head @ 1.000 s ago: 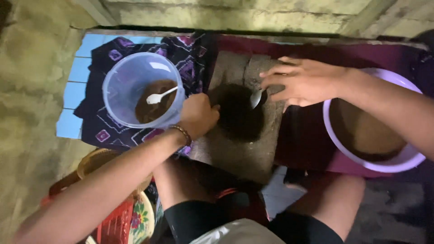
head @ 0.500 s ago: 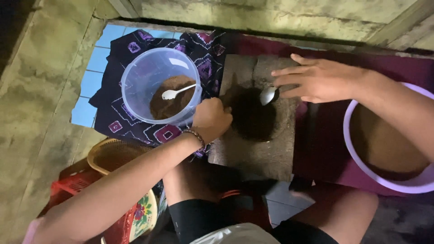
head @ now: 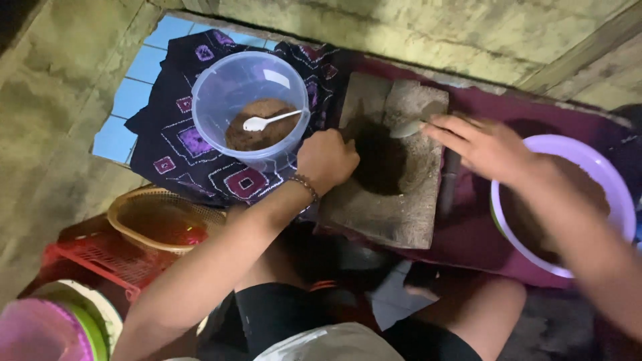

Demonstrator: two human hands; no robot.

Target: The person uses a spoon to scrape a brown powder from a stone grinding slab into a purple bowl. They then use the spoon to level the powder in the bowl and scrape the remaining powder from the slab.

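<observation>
The left hand [head: 326, 159] has drawn back a little toward the near-left edge of the stone mortar [head: 394, 180] and sits closed in a fist at the lip of its dark hollow; what it grips, if anything, I cannot tell. The right hand [head: 483, 146] has slid rightward, so its fingers now rest half open on the far rim, fingertips touching a metal spoon [head: 406, 128] that lies at the hollow's far edge. The work looks to be at the hollow.

Left of the mortar a clear tub [head: 251, 110] holds brown powder and a white spoon [head: 269, 122], on patterned cloth [head: 180, 157]. Right, a purple bowl [head: 588, 160] of brown stuff lies partly under the right forearm. A woven basket [head: 164, 220] sits near left.
</observation>
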